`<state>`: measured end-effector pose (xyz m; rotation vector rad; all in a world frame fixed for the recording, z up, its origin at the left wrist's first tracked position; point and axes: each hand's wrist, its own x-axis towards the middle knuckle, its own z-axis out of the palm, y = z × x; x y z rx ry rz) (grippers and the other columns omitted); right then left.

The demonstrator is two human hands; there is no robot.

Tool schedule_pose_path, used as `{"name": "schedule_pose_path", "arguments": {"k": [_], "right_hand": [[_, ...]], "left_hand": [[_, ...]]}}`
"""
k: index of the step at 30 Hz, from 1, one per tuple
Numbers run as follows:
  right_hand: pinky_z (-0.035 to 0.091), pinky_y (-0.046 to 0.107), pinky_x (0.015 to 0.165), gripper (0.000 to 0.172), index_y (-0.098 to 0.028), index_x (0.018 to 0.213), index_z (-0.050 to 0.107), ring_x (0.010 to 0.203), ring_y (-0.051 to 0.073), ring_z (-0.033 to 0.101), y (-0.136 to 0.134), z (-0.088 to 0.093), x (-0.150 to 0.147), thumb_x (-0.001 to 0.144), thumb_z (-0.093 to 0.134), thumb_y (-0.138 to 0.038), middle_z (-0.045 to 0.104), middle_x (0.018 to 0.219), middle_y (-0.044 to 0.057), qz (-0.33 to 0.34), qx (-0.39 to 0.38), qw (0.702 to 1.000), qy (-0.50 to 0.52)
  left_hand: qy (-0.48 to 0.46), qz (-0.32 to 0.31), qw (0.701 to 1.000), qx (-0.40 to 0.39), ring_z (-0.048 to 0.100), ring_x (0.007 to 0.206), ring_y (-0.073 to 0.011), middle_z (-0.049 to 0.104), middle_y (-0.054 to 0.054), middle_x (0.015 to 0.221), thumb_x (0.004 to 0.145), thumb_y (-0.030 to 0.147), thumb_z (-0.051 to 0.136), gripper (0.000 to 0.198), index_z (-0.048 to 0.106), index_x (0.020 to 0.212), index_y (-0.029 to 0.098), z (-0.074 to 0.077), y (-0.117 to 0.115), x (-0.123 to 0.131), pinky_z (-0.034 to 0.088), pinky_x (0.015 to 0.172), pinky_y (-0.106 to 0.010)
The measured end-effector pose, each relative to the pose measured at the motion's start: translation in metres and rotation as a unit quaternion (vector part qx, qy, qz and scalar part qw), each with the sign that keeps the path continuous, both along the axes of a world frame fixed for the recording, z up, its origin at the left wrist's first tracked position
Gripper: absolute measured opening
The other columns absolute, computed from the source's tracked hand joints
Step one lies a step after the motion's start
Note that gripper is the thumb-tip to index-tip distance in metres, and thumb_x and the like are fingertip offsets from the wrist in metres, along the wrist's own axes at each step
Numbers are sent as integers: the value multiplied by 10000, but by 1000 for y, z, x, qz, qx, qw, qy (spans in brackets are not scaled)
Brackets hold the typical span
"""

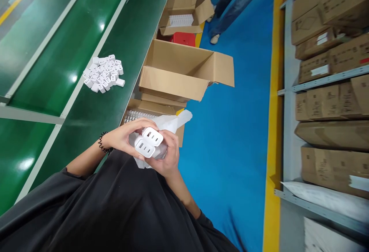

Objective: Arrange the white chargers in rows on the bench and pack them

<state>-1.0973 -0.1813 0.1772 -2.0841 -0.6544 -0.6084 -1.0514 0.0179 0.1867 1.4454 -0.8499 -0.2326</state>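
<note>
Two white USB chargers (152,136) are held side by side in front of my body, their port faces turned up toward me. My left hand (125,136) is closed around them from the left, fingers over the far side and thumb along the near side. From the right, my right hand (170,154) grips the same pair, its fingers bent against their edge. White translucent wrapping (173,123) lies under and behind the chargers, partly hidden by my hands. To the left, a heap of similar white chargers (103,73) sits on the green table.
An open cardboard box (175,81) stands beyond my hands, beside the green table (135,25). Below it is a box with rows of small items (141,115). Farther off are a red stool (183,38) and a person's legs (236,4). Shelves of cartons (331,129) line the right.
</note>
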Motion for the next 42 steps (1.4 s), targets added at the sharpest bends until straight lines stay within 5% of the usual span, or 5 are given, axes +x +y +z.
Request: {"name": "schedule_pose_path", "arguments": {"k": [23, 27, 31, 36, 42], "right_hand": [[612, 381, 595, 787, -249, 1467, 378, 1040, 301, 658, -8, 2, -2, 842, 616, -664, 597, 1258, 168, 20, 16, 996, 80], [621, 440, 831, 787, -271, 1509, 324, 1237, 313, 584, -15, -11, 4, 855, 676, -532, 547, 1379, 153, 50, -44, 988, 139], [616, 390, 813, 764, -240, 1512, 324, 1115, 274, 657, -21, -49, 4, 840, 667, -361, 565, 1371, 141, 35, -62, 963, 259], [605, 341, 764, 684, -220, 1462, 411, 971, 224, 675, -26, -101, -8, 831, 643, -344, 608, 1291, 141, 11, -22, 942, 335], [576, 317, 664, 674, -203, 1423, 456, 611, 95, 568, -32, -131, -29, 831, 682, -435, 637, 1217, 121, -57, 83, 899, 427]], "left_hand": [[143, 20, 988, -55, 649, 951, -235, 637, -90, 1096, 651, 531, 862, 712, 585, 1230, 222, -14, -5, -1, 532, 786, -310], [157, 58, 985, 36, 628, 967, -225, 612, -101, 1166, 651, 457, 879, 711, 564, 1240, 212, -22, -8, -1, 519, 778, -304], [230, 86, 960, 131, 602, 1014, -239, 605, -118, 1216, 689, 415, 860, 690, 563, 1275, 204, -47, -18, -5, 503, 811, -323], [444, 46, 893, 60, 601, 1083, -242, 647, -90, 1188, 574, 317, 937, 762, 611, 1252, 193, -100, -30, -9, 487, 896, -315], [582, 65, 810, 25, 669, 796, -208, 691, -111, 944, 798, 719, 631, 664, 615, 1115, 135, -157, -44, -17, 533, 689, -312]]}}
